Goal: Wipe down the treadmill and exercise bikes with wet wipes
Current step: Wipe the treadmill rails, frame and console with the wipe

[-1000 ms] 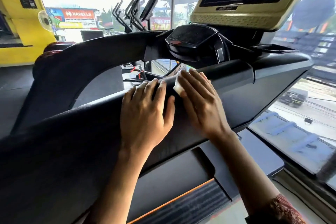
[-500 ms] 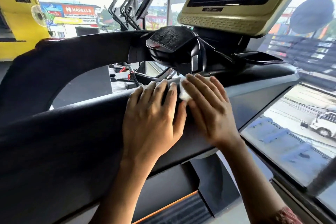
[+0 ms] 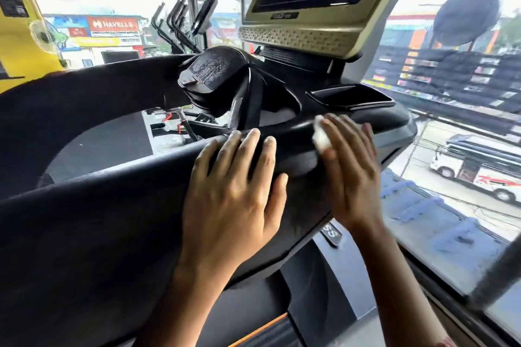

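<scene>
My left hand (image 3: 234, 200) lies flat on the treadmill handrail (image 3: 98, 220); at its 3 o'clock my right hand (image 3: 352, 175), also flat, presses the wet wipe (image 3: 321, 138) down.

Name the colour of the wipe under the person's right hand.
White wipe, seen in the head view, pressed under the right hand.

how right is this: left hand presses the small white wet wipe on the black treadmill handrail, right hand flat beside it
The hands are swapped. In the head view the right hand presses the small white wet wipe on the black treadmill handrail, and the left hand lies flat beside it.
</scene>
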`<action>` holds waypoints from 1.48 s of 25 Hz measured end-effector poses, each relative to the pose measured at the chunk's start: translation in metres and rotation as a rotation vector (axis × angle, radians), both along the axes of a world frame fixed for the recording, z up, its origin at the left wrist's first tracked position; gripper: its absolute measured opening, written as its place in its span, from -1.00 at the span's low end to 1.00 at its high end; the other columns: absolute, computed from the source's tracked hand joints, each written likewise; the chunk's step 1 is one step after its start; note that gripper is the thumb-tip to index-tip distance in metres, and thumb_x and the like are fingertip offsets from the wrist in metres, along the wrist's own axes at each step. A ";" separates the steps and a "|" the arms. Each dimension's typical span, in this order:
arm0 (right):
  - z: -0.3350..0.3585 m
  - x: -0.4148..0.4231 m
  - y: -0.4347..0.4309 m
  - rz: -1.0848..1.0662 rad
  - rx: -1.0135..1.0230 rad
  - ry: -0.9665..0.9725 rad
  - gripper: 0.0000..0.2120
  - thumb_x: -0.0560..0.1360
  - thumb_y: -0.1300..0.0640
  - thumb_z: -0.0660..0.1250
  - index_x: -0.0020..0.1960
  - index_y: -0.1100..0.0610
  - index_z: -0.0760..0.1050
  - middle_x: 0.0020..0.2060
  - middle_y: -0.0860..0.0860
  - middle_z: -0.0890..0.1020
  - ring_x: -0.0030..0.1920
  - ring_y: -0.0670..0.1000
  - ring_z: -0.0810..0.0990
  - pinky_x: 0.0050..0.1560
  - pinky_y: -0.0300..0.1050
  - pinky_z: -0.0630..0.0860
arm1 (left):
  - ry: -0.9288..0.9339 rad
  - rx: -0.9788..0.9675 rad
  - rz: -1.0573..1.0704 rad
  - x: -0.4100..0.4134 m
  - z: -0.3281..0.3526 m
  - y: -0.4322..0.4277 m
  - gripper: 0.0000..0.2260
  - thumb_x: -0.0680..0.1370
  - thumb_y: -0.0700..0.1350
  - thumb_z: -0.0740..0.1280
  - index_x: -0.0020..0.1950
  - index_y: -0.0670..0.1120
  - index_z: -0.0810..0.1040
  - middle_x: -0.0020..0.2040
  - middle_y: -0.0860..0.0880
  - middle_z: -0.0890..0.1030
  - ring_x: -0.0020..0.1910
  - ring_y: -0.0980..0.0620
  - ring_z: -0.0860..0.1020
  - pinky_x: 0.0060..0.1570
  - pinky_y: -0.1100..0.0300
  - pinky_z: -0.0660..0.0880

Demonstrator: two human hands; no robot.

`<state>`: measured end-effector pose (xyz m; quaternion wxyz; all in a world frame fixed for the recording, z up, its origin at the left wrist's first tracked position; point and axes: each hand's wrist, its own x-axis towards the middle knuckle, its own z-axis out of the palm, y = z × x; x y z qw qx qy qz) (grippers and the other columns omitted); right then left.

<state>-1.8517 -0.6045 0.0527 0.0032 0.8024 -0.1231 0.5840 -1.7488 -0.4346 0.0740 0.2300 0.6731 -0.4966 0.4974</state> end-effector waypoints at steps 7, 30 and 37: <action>-0.018 -0.028 -0.036 0.132 -0.041 0.060 -0.60 0.66 0.13 0.00 0.45 0.25 0.26 0.46 0.13 0.27 0.51 0.11 0.14 0.49 0.12 0.02 | 0.025 -0.042 0.076 -0.042 -0.006 -0.066 -0.66 0.58 -0.05 0.23 0.27 -0.18 0.56 0.27 -0.18 0.56 0.25 -0.17 0.53 0.29 -0.11 0.29; -0.107 -0.023 -0.064 0.182 -0.063 -0.002 -0.53 0.66 0.09 0.02 0.55 0.02 0.05 0.55 -0.05 0.00 0.54 -0.05 -0.04 0.50 -0.04 -0.08 | 0.122 0.002 0.417 -0.059 -0.106 -0.055 -0.46 0.62 0.09 0.10 0.54 -0.06 0.06 0.54 -0.13 0.06 0.52 -0.10 0.01 0.49 -0.01 -0.11; -0.120 -0.004 -0.015 0.322 -0.157 0.067 -0.59 0.60 0.15 0.18 0.44 0.11 0.27 0.47 0.00 0.28 0.52 -0.02 0.11 0.43 -0.08 0.10 | 0.105 0.034 0.369 -0.048 -0.123 -0.028 -0.42 0.62 0.07 0.10 0.58 -0.02 -0.04 0.59 0.02 -0.13 0.56 0.01 -0.09 0.49 0.00 -0.12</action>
